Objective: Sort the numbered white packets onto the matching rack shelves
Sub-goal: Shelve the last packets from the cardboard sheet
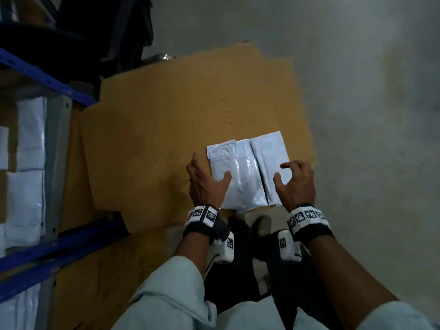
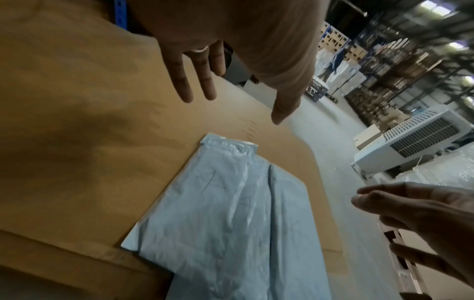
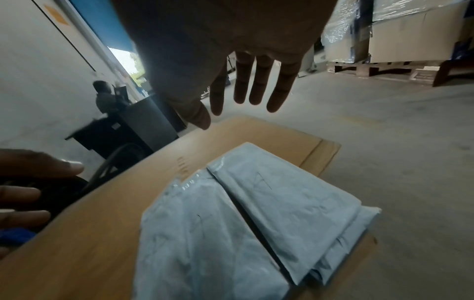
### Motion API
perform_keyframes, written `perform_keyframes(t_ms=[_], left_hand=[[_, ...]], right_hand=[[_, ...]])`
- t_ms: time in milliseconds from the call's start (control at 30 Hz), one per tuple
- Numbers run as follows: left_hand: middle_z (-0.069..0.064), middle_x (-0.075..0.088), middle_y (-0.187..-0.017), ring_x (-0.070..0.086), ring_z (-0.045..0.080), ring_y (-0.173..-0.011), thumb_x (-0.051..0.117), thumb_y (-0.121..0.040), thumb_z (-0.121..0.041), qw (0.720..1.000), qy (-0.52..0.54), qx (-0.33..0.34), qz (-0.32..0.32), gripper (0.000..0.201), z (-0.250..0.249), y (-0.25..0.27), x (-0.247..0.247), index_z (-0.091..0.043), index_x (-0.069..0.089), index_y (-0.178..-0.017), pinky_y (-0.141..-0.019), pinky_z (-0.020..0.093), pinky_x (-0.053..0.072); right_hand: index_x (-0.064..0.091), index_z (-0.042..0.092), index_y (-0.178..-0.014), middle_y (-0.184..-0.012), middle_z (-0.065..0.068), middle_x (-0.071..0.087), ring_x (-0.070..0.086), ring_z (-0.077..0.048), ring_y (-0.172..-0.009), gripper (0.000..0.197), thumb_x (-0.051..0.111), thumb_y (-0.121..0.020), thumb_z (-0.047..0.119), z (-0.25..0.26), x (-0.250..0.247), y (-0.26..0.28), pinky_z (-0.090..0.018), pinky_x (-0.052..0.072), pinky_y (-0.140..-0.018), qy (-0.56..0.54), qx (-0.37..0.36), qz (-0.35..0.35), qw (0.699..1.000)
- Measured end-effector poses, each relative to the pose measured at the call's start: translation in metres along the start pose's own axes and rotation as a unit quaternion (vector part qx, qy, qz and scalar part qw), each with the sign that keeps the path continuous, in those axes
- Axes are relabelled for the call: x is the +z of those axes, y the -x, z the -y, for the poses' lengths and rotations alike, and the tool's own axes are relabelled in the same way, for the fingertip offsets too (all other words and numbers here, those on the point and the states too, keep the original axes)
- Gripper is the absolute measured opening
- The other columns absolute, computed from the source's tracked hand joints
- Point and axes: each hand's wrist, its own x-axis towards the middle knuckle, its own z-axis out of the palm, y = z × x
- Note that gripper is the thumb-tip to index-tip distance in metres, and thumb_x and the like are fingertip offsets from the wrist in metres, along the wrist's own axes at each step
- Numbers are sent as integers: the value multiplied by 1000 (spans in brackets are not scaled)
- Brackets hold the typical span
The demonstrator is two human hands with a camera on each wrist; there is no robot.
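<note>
Hidden: the pen marks on the white packets (image 1: pixel 247 172) are faint strokes in both wrist views, too thin to read as numbers; how many lie in the pile I cannot tell, though the right wrist view shows extra edges tucked under the right-hand one.
Cut off: the rack (image 1: pixel 47 82) runs out of frame at 9 o'clock, only blue beams and a grey upright showing; the shelved packets (image 1: pixel 28 163) there are blurred white blocks.
Packets: two side by side on top, overlapping along a dark seam, lying on the cardboard sheet (image 1: pixel 166 115) on the floor, at 5 o'clock on the sheet near its edge.
Material: glossy, crinkled plastic, flat rectangles with a sealed flap at the far end; the cardboard is matte brown, creased, with fold lines.
Left hand (image 1: pixel 206 184): spread wide, fingers straight, at 9 o'clock of the pile; the thumb lies over the left packet's edge, touching or just above, I cannot tell.
Right hand (image 1: pixel 295 184): also wide and holding nothing, fingers loosely bent over the pile's 3 o'clock edge, clear of the plastic in the wrist view.
Floor (image 1: pixel 357 91): grey concrete, smooth, mottled.
</note>
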Motion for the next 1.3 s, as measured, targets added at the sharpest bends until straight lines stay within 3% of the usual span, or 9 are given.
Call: perform_keyframes(t_ms=[267, 433, 567, 733, 933, 1033, 1100, 1167, 1300], left_hand=[[7, 38, -139, 51, 35, -118, 81, -60, -60, 995, -63, -29, 74, 109, 36, -26, 71, -23, 27, -148, -93, 51, 50], [11, 28, -156, 39, 34, -137, 78, -58, -72, 987, -87, -101, 87, 132, 48, -24, 102, -19, 10, -157, -110, 46, 34], [10, 25, -159, 37, 35, -139, 75, -57, -78, 980, -101, -134, 107, 136, 58, -13, 116, -19, 5, -158, -112, 50, 30], [9, 33, -154, 40, 33, -136, 76, -61, -72, 984, -99, -133, 65, 128, 59, -1, 129, -18, 11, -157, -110, 50, 29], [7, 40, -144, 48, 31, -125, 79, -60, -56, 993, -55, -101, 2, 119, 54, 2, 140, -21, 17, -155, -106, 48, 34], [7, 38, -137, 50, 27, -110, 82, -58, -47, 997, -3, -70, -35, 115, 53, 2, 141, -20, 23, -153, -97, 41, 42], [8, 35, -136, 44, 17, -102, 83, -57, -42, 996, 36, -55, -57, 113, 54, 2, 142, -19, 26, -152, -91, 32, 43], [8, 35, -136, 40, 12, -100, 83, -58, -39, 995, 55, -50, -65, 112, 54, 3, 143, -22, 26, -152, -91, 27, 39], [8, 39, -138, 49, 22, -111, 82, -60, -40, 995, 57, -49, -65, 110, 51, 7, 138, -25, 24, -152, -97, 28, 36]], right_hand=[[63, 21, -124, -137, -8, 52, 51, -34, -122, 47, 74, -79, 31, -38, 61, -24, -47, 46, -94, 72, -2, 83, 994], [37, 30, -142, -154, -14, 32, 37, -38, -138, 89, 80, -69, 58, -62, 89, -30, -53, 42, -106, 134, 28, 136, 981], [24, 30, -152, -158, -21, 26, 34, -42, -140, 105, 78, -69, 64, -78, 96, -27, -56, 37, -110, 141, 52, 132, 980], [24, 24, -153, -143, -17, 41, 45, -39, -125, 105, 78, -69, 58, -88, 94, -28, -52, 45, -97, 123, 40, 117, 985], [24, 22, -151, -143, -13, 37, 41, -35, -125, 101, 79, -71, 50, -94, 96, -30, -51, 53, -88, 82, 30, 101, 991], [24, 22, -153, -145, -12, 34, 40, -31, -128, 101, 80, -74, 52, -94, 97, -30, -45, 54, -82, 46, 37, 91, 994], [24, 21, -154, -148, -12, 33, 40, -31, -132, 103, 80, -74, 54, -93, 96, -30, -43, 53, -85, 28, 40, 85, 995], [25, 21, -154, -148, -10, 33, 43, -29, -131, 103, 80, -74, 55, -92, 95, -30, -41, 53, -85, 16, 36, 82, 996], [25, 22, -153, -147, -9, 34, 49, -27, -125, 102, 80, -74, 56, -88, 90, -28, -40, 56, -82, 5, 31, 87, 996]])
